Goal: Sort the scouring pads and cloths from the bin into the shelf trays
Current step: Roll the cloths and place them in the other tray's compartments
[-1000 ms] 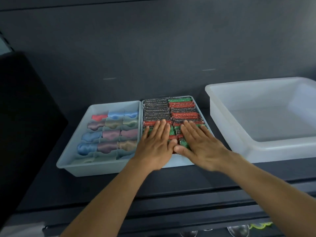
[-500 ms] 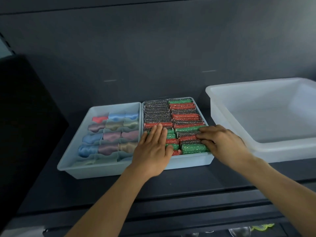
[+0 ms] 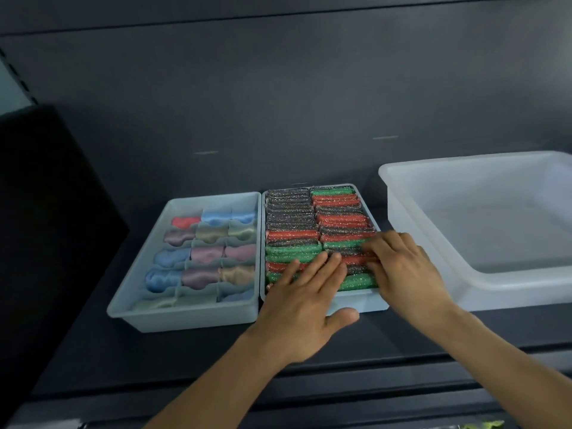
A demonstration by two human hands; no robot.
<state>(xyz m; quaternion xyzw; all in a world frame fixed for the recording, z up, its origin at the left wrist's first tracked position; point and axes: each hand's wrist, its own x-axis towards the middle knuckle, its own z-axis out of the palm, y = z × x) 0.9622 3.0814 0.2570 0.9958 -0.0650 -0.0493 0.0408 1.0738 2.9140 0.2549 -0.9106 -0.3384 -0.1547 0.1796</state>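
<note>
Left hand (image 3: 305, 292) has slid rightward across scouring pads (image 3: 291, 212) toward right hand (image 3: 402, 267)

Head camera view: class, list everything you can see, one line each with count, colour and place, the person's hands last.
scouring pads: many, two columns, grey, red and green, filling the pad tray
pad tray: one, pale grey, mid-shelf
cloths: count unclear, three across, blue, pink, red, olive, tan, in the divided tray
cloth tray: one, pale grey, left of the pad tray
bin: one, white, right of the trays, nothing visible inside
shelf: one, dark grey, under everything
left hand: one, straight fingers on the front pads
right hand: one, bent fingers on the right column, grip unclear
</note>
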